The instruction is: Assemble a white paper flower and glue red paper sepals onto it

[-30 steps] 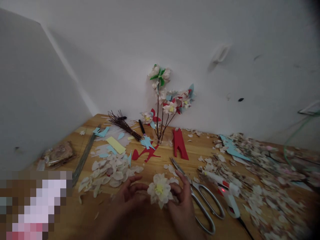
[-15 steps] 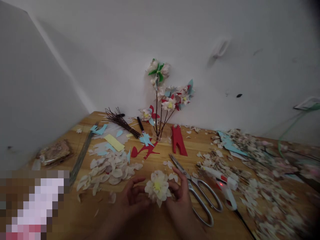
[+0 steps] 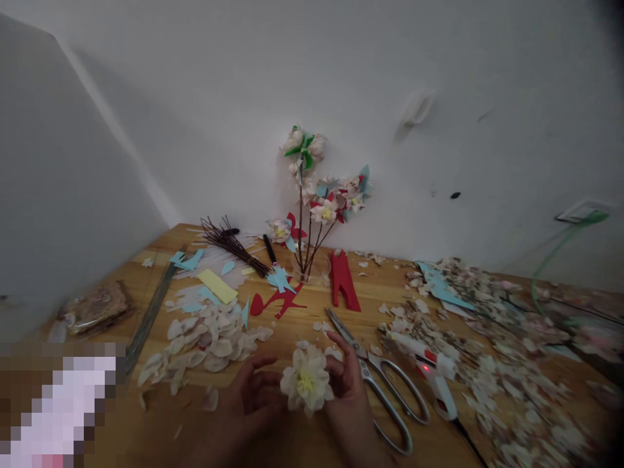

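Note:
A white handmade flower (image 3: 306,381) with a yellow centre is held between both hands just above the wooden table (image 3: 380,289). My left hand (image 3: 250,398) curls round its left side, thumb and fingers pinching the petals. My right hand (image 3: 347,385) grips its right side, index finger raised over the top edge. A pile of loose white petals (image 3: 209,338) lies just left of the hands. Silver scissors (image 3: 377,380) lie right beside my right hand.
A white glue gun (image 3: 436,377) with a red light lies right of the scissors. Finished flowers on dark stems (image 3: 312,195) stand against the wall. Red paper cutouts (image 3: 344,279), blue and yellow scraps, a twig bundle (image 3: 231,244), metal wires (image 3: 149,315) and petal litter (image 3: 492,338) cover the table.
The view has drifted slightly right and down. Both hands keep hold of the flower, turned a little between the fingers. Nothing on the table has moved.

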A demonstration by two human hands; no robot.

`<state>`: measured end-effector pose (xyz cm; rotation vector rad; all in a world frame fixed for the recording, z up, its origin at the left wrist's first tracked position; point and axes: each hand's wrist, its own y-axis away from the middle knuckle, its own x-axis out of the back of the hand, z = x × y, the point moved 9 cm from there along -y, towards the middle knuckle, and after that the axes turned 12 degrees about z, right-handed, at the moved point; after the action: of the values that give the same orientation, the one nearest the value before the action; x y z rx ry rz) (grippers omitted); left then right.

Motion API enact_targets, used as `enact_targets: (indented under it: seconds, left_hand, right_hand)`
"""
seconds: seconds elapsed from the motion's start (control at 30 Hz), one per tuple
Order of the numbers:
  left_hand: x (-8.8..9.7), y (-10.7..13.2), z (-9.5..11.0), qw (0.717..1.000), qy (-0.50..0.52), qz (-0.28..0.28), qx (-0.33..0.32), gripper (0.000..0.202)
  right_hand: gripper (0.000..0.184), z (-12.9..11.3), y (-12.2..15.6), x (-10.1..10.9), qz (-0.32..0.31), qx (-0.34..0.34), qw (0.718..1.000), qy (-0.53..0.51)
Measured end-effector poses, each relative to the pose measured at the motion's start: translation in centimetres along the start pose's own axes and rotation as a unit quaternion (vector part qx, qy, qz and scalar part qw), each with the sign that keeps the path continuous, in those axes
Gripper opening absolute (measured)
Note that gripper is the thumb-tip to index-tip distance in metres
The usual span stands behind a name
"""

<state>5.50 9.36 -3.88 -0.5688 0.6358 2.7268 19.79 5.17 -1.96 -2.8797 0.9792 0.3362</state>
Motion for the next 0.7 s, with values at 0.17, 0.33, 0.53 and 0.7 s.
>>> enact_targets:
  seconds: [0.17, 0.33, 0.53, 0.7]
  left_hand:
    - [0.3, -0.1, 0.1, 0.997, 0.056, 0.001, 0.044, 0.049]
    - [0.5, -0.3, 0.7, 0.998, 0.049, 0.012, 0.033, 0.048]
    - [1.1, -0.7, 1.2, 1.0, 0.009, 0.02, -0.016, 0.048]
    - [1.5, -0.8, 1.5, 0.999, 0.012, 0.033, -0.019, 0.046]
  right_hand:
    - [0.072, 0.1, 0.2, -0.6, -0.031, -0.017, 0.999, -0.005]
    - [0.066, 0.4, 0.5, -1.5, -0.063, -0.042, 0.997, -0.008]
    - [0.068, 0.5, 0.5, -1.7, -0.068, -0.043, 0.997, -0.012]
    - [0.065, 0.6, 0.6, -1.7, -0.074, -0.034, 0.996, -0.032]
